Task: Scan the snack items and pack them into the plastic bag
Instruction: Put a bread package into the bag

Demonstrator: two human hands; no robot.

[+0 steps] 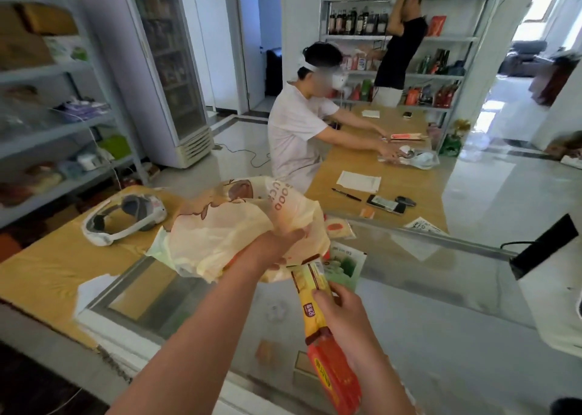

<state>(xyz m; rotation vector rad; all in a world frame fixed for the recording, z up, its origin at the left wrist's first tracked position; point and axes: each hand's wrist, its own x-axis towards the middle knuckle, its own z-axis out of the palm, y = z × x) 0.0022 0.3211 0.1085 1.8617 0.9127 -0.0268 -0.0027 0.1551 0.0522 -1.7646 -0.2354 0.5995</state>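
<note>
Low in the view, a red pack [338, 380] is seen under the right wrist, lying end to end with a yellow pack [310, 291]; whether the two are joined cannot be told. The yellow pack is gripped by the right hand [345, 315], fingers curled round its middle, and its upper end is held at the lower edge of the plastic bag [220, 235]. The bag is held up above the glass counter [441, 288] by the left hand [277, 246], which is clenched on a bunch of the film.

Packing is judged to be under way but not finished: the yellow pack is not yet inside. What the bag already holds is hidden by its crumpled folds. A green pack [348, 266] is left on the counter just beside the bag, and a flat packet [338, 227] lies behind it. Whether any item has been scanned cannot be told; a black device [543, 247] at the right may be the scanner.
</note>
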